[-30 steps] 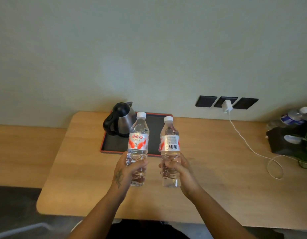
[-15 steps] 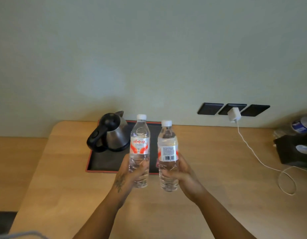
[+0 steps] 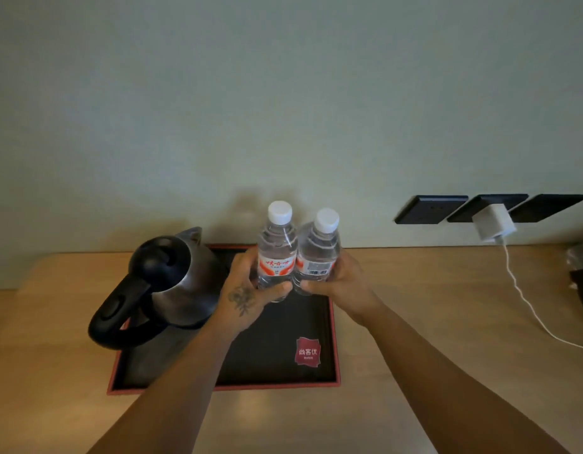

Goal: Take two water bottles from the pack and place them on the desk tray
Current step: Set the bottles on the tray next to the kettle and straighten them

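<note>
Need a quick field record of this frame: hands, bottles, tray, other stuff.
left hand: gripping left bottle low on its body
right hand: gripping right bottle low on its body
bottles: upright, white caps on, side by side, over the tray's far right part; contact with tray not visible
tray: black, red rim, on wooden desk
kettle: on tray, left side
charger: plugged into wall socket, white cable trailing onto desk

Pale green wall (image 3: 283, 93) with three dark socket plates (image 3: 431, 209) above a light wooden desk (image 3: 414, 388).
</note>
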The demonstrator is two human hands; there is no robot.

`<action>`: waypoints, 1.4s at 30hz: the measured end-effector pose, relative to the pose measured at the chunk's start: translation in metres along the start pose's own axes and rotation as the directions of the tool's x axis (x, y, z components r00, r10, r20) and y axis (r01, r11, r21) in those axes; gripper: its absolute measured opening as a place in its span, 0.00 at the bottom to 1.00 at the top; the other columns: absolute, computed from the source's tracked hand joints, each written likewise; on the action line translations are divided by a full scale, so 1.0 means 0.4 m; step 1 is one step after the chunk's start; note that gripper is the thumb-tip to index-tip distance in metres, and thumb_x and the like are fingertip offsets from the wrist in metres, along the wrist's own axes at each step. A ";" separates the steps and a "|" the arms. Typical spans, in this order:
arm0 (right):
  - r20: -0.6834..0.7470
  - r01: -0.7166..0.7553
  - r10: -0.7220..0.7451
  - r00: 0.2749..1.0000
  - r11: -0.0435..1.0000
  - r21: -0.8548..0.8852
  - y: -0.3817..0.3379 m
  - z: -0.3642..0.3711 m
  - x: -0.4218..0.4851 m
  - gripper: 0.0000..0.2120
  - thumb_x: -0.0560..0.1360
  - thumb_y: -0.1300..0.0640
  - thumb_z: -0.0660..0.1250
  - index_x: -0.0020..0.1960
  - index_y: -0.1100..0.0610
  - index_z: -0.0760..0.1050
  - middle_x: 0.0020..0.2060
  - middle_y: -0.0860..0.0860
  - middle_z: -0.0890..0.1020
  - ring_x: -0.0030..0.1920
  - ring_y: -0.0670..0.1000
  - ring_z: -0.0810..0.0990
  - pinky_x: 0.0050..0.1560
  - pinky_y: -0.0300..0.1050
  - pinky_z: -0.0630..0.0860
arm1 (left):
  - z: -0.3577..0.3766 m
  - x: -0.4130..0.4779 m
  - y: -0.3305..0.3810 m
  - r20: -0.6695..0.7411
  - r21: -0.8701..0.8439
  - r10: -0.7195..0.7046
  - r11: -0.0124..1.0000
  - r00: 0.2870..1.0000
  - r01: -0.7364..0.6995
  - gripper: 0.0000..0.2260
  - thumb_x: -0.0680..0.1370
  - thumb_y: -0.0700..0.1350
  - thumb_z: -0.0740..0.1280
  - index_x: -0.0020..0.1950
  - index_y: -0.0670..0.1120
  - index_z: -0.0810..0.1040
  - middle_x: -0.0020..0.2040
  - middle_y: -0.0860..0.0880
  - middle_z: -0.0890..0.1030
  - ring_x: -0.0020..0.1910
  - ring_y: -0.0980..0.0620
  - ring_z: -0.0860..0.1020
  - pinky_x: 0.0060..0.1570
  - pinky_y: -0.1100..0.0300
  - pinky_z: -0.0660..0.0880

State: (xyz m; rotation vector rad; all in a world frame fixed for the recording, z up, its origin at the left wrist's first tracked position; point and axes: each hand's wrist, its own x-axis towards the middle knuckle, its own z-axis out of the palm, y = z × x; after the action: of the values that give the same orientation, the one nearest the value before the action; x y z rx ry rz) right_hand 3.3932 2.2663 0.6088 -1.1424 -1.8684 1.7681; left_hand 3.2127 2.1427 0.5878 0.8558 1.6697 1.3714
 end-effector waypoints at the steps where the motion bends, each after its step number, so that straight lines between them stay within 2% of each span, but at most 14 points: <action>1: -0.010 0.006 -0.006 1.000 0.999 -0.043 0.006 -0.003 0.018 0.32 0.73 0.65 0.81 0.73 0.53 0.76 0.66 0.51 0.85 0.67 0.52 0.84 0.70 0.60 0.81 | 0.003 0.015 -0.012 -0.017 0.012 0.015 1.000 1.000 -0.014 0.30 0.71 0.33 0.83 0.65 0.56 0.79 0.64 0.53 0.83 0.63 0.61 0.84 0.60 0.63 0.83; 5: -0.051 0.004 -0.011 0.999 0.993 -0.120 0.033 -0.024 0.065 0.35 0.71 0.65 0.82 0.74 0.53 0.75 0.66 0.51 0.85 0.68 0.51 0.83 0.71 0.59 0.80 | 0.017 0.056 -0.043 -0.036 0.011 0.034 0.999 0.999 -0.033 0.32 0.69 0.34 0.84 0.64 0.60 0.79 0.67 0.49 0.84 0.66 0.54 0.83 0.64 0.56 0.82; 9: -0.065 -0.018 0.010 0.998 0.993 -0.117 0.050 -0.039 0.092 0.37 0.70 0.67 0.83 0.75 0.54 0.74 0.67 0.53 0.84 0.68 0.55 0.83 0.70 0.61 0.81 | 0.039 0.076 -0.064 -0.046 -0.015 0.026 1.000 0.999 -0.026 0.32 0.69 0.32 0.84 0.65 0.58 0.80 0.63 0.58 0.86 0.66 0.56 0.83 0.58 0.64 0.81; 12: -0.050 -0.031 0.026 0.998 0.994 -0.104 0.056 -0.045 0.102 0.36 0.70 0.68 0.82 0.74 0.54 0.75 0.67 0.53 0.84 0.68 0.55 0.83 0.71 0.61 0.80 | 0.045 0.091 -0.065 -0.070 -0.009 0.025 1.000 0.997 -0.026 0.30 0.69 0.34 0.84 0.61 0.60 0.80 0.63 0.52 0.84 0.64 0.57 0.84 0.57 0.64 0.81; 15: -0.035 -0.031 0.027 0.999 0.993 -0.116 0.061 -0.047 0.106 0.37 0.70 0.67 0.83 0.75 0.54 0.74 0.68 0.53 0.84 0.69 0.55 0.82 0.71 0.60 0.80 | 0.042 0.097 -0.063 -0.056 -0.030 0.022 0.999 0.998 -0.024 0.33 0.69 0.32 0.83 0.62 0.63 0.80 0.67 0.50 0.82 0.67 0.55 0.82 0.61 0.64 0.80; 18: -0.038 -0.035 0.030 0.999 0.990 -0.135 0.070 -0.044 0.107 0.40 0.69 0.66 0.84 0.77 0.53 0.73 0.69 0.51 0.83 0.70 0.53 0.81 0.69 0.50 0.81 | 0.043 0.092 -0.061 -0.044 -0.038 0.020 0.999 0.999 -0.022 0.37 0.70 0.31 0.83 0.61 0.71 0.81 0.70 0.48 0.79 0.69 0.56 0.81 0.62 0.66 0.80; 21: -0.041 -0.047 0.042 0.998 0.989 -0.143 0.076 -0.037 0.105 0.40 0.69 0.65 0.84 0.77 0.52 0.72 0.68 0.49 0.82 0.69 0.50 0.81 0.64 0.39 0.79 | 0.040 0.088 -0.064 -0.041 -0.031 0.012 0.999 0.999 -0.013 0.35 0.70 0.32 0.83 0.66 0.64 0.79 0.72 0.49 0.79 0.71 0.57 0.80 0.63 0.66 0.80; 26: -0.062 -0.040 0.028 0.998 0.982 -0.186 0.061 -0.036 0.095 0.41 0.68 0.66 0.84 0.77 0.54 0.72 0.70 0.52 0.81 0.71 0.55 0.79 0.72 0.57 0.79 | 0.043 0.071 -0.048 -0.057 0.046 0.003 0.999 0.998 0.000 0.33 0.69 0.35 0.84 0.71 0.52 0.78 0.72 0.47 0.81 0.72 0.50 0.79 0.73 0.46 0.78; 28: -0.087 -0.065 0.047 0.995 0.973 -0.223 0.035 -0.045 0.084 0.41 0.67 0.65 0.85 0.75 0.51 0.71 0.71 0.52 0.79 0.72 0.55 0.77 0.73 0.61 0.77 | 0.042 0.065 -0.028 -0.065 0.099 -0.017 0.995 0.998 0.023 0.36 0.69 0.36 0.85 0.73 0.49 0.74 0.73 0.48 0.80 0.73 0.48 0.78 0.75 0.42 0.76; 31: -0.121 -0.046 0.019 0.992 0.974 -0.221 -0.019 -0.080 0.045 0.39 0.68 0.63 0.85 0.72 0.47 0.71 0.68 0.45 0.79 0.69 0.51 0.78 0.72 0.59 0.78 | 0.028 0.046 0.032 -0.116 0.141 -0.078 0.985 0.990 0.094 0.41 0.67 0.41 0.87 0.75 0.50 0.69 0.73 0.51 0.78 0.73 0.49 0.78 0.74 0.42 0.76; 34: -0.103 0.060 -0.089 0.991 0.964 -0.261 -0.087 -0.126 0.003 0.34 0.71 0.61 0.83 0.73 0.50 0.74 0.66 0.45 0.82 0.65 0.46 0.81 0.67 0.55 0.81 | 0.006 0.012 0.104 -0.146 0.303 0.050 0.953 0.988 -0.003 0.39 0.69 0.51 0.86 0.73 0.58 0.69 0.72 0.56 0.77 0.72 0.53 0.78 0.72 0.50 0.78; 37: -0.018 0.217 -0.245 0.969 0.889 -0.404 -0.165 -0.158 -0.031 0.31 0.74 0.58 0.81 0.74 0.48 0.74 0.66 0.45 0.80 0.64 0.47 0.82 0.62 0.49 0.82 | -0.012 -0.011 0.190 -0.096 0.478 0.272 0.857 0.958 -0.195 0.32 0.74 0.58 0.80 0.75 0.59 0.70 0.71 0.58 0.76 0.71 0.54 0.76 0.68 0.55 0.77; 39: 0.065 0.318 -0.337 0.939 0.784 -0.532 -0.215 -0.161 -0.048 0.29 0.76 0.53 0.79 0.74 0.47 0.74 0.66 0.45 0.79 0.62 0.46 0.81 0.59 0.45 0.82 | -0.017 -0.015 0.250 -0.003 0.590 0.360 0.754 0.933 -0.289 0.26 0.77 0.59 0.75 0.74 0.60 0.72 0.69 0.58 0.77 0.70 0.54 0.75 0.64 0.57 0.75; 42: 0.145 0.381 -0.394 0.908 0.628 -0.679 -0.269 -0.139 -0.050 0.23 0.81 0.52 0.74 0.75 0.50 0.76 0.66 0.47 0.80 0.61 0.48 0.82 0.58 0.49 0.83 | -0.015 -0.006 0.311 0.112 0.589 0.364 0.725 0.925 -0.357 0.15 0.80 0.50 0.76 0.67 0.53 0.83 0.61 0.51 0.83 0.60 0.48 0.82 0.59 0.48 0.82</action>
State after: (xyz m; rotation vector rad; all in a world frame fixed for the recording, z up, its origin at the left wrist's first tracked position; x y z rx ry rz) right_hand 3.4104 2.2993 0.7257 -0.8308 -2.6277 0.7978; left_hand 3.2102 2.1610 0.7111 1.6181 2.0644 1.0716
